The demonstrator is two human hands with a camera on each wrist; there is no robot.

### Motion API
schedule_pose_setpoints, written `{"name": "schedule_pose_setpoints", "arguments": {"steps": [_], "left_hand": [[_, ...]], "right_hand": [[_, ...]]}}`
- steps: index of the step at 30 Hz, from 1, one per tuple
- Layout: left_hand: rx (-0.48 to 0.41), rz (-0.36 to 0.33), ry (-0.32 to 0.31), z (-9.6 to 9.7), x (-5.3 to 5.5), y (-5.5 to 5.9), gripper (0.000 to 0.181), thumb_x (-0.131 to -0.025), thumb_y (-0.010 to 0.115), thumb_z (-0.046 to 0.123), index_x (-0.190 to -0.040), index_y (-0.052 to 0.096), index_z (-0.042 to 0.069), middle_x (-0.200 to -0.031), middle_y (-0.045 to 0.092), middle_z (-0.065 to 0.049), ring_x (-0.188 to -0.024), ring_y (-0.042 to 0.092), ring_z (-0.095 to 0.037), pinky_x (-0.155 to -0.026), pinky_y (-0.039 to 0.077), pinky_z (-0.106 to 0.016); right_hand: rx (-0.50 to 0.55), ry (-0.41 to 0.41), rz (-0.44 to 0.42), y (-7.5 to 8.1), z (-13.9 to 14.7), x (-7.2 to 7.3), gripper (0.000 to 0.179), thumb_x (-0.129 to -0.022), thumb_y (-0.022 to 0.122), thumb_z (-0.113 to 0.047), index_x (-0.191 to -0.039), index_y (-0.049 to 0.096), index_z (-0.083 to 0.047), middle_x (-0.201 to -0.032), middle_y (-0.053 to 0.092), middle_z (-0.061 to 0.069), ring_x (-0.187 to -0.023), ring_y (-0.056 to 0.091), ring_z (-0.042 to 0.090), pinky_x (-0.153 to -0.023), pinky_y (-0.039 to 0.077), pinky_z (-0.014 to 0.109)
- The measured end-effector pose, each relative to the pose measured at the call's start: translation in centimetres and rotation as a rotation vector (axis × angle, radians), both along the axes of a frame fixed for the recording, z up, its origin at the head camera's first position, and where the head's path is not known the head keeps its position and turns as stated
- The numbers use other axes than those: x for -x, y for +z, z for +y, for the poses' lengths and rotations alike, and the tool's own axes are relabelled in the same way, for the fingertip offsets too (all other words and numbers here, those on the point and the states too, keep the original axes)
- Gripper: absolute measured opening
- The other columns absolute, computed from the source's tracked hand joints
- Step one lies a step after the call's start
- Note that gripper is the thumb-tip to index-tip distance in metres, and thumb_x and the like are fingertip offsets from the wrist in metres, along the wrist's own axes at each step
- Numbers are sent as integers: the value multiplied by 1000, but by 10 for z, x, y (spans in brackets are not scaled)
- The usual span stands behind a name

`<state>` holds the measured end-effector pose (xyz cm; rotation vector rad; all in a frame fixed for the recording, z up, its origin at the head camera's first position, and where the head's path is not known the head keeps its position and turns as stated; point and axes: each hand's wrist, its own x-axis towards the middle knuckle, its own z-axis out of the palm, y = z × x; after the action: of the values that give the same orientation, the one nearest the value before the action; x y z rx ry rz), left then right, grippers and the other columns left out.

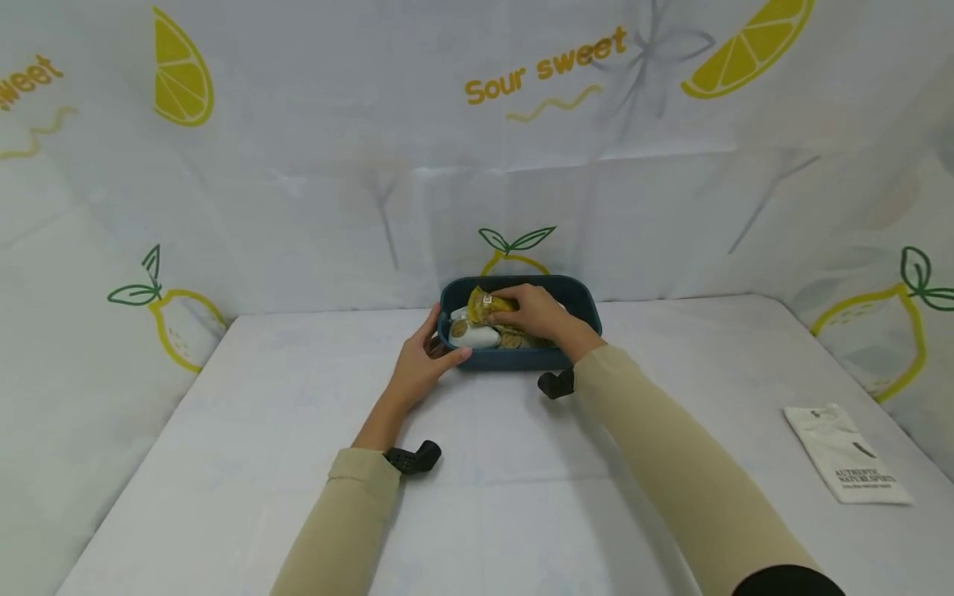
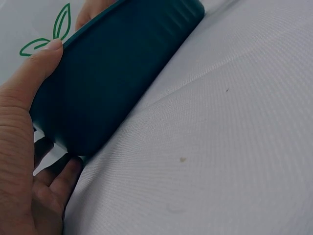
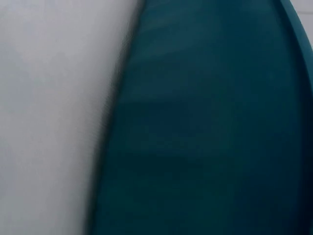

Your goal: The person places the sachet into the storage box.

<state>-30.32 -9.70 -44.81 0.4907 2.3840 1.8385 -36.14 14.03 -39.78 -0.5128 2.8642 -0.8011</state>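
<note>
A dark teal plastic bin (image 1: 514, 359) stands at the far side of the table. My left hand (image 1: 414, 368) grips its left end; in the left wrist view the thumb (image 2: 49, 51) lies at the rim and the other fingers bend round beneath the corner. Over the bin, my right hand (image 1: 538, 313) pinches a shiny yellow wrapped packet (image 1: 479, 306) with thumb and fingers. Beneath it lie white packets (image 1: 474, 335) with round gold-brown prints. The bin's outer wall (image 3: 195, 117) fills most of the right wrist view, which hides the right hand.
A flat white packet with dark lettering (image 1: 850, 455) lies at the right of the table. The tabletop (image 1: 477, 513) has a white cloth. Directly behind the bin hangs a white lemon-print sheet (image 1: 313, 223).
</note>
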Motion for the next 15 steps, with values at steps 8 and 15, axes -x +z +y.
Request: {"name": "schedule_pose_setpoints", "arguments": {"steps": [8, 15], "left_hand": [[-14, 47, 10, 0, 10, -18, 94, -93, 76, 27, -163, 13, 28, -169, 22, -6, -151, 35, -29, -119, 38, -43], [-4, 49, 23, 0, 9, -18, 95, -93, 75, 27, -164, 13, 24, -169, 24, -6, -151, 37, -25, -119, 39, -42]], "right_hand": [[-78, 64, 39, 14, 3, -10, 71, -98, 62, -50, -157, 40, -19, -158, 45, 12, -144, 46, 32, -118, 38, 52], [-1, 67, 172, 37, 26, -42, 63, -98, 67, -39, -152, 47, -15, -157, 47, 12, -143, 47, 35, -115, 41, 55]]}}
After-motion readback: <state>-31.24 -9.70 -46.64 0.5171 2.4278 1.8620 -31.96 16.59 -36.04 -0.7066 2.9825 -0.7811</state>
